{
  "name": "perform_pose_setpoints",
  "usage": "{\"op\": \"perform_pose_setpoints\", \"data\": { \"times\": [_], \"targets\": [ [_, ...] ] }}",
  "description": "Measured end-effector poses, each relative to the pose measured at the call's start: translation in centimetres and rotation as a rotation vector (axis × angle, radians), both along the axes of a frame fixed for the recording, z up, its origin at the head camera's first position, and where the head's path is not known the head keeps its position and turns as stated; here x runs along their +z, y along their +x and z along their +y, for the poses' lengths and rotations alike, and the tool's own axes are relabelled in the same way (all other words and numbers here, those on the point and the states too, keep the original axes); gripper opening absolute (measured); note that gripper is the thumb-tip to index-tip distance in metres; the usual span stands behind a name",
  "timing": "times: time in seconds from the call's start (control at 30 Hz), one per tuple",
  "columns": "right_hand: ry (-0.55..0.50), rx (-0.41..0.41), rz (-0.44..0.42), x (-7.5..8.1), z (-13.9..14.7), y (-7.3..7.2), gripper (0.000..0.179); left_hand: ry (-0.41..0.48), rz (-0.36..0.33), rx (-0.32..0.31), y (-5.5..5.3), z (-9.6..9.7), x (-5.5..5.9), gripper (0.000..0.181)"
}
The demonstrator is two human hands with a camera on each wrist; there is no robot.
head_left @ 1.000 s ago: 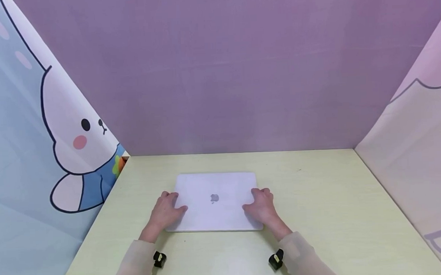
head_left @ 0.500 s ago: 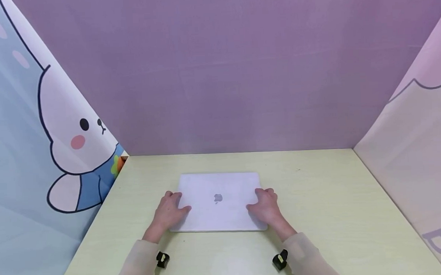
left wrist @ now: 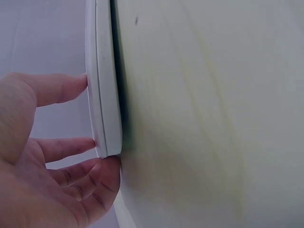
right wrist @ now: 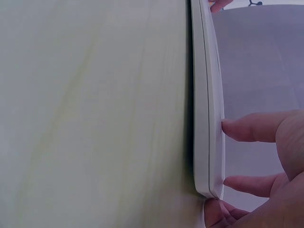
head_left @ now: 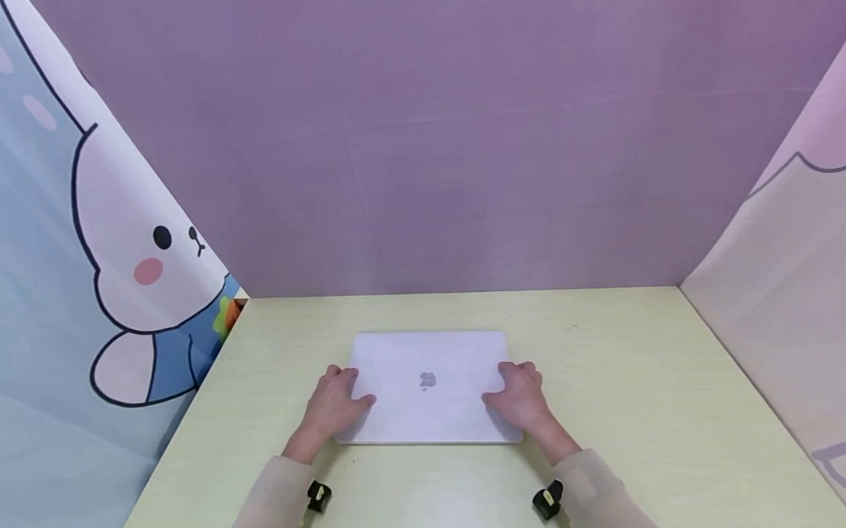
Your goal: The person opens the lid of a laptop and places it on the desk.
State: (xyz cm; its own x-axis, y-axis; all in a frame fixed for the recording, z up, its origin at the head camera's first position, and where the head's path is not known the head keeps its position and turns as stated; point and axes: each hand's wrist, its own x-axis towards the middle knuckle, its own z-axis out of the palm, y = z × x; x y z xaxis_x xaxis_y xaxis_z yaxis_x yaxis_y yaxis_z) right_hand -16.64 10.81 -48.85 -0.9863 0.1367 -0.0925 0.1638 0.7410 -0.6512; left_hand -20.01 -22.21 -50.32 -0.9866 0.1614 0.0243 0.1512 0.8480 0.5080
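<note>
A closed silver laptop (head_left: 430,417) with a dark apple logo on its lid lies flat on the pale wood-grain table. My left hand (head_left: 333,403) holds its left side, thumb on the lid and fingers at the side edge. On the opposite side my right hand (head_left: 521,395) holds it in a mirrored way. The left wrist view shows the laptop's edge (left wrist: 107,95) with curled fingers (left wrist: 107,178) against its side. In the right wrist view the thumb and a finger touch the lid of the laptop (right wrist: 206,118), and other fingers meet its side, partly hidden.
The table (head_left: 627,381) stretches out on both sides of the laptop. A purple cloth wall (head_left: 418,154) stands along its back edge. A blue cloth with a cartoon rabbit (head_left: 147,268) closes the left, and a pale printed cloth (head_left: 800,303) the right.
Both hands and the laptop have shifted together a short way to the right across the table. The grip looks the same, and the lid stays closed.
</note>
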Motion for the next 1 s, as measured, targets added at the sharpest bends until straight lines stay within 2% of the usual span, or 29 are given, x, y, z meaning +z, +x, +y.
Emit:
{"op": "perform_pose_setpoints", "data": {
  "times": [0.43,1.0],
  "targets": [
    [0.013,0.008,0.004,0.2,1.4,0.4,0.068,0.014,-0.011,-0.021,0.4,1.4,0.4,0.064],
    [0.025,0.005,0.001,0.2,3.1,0.8,0.067,-0.015,-0.006,-0.042,0.6,3.1,0.6,0.065]
  ]
}}
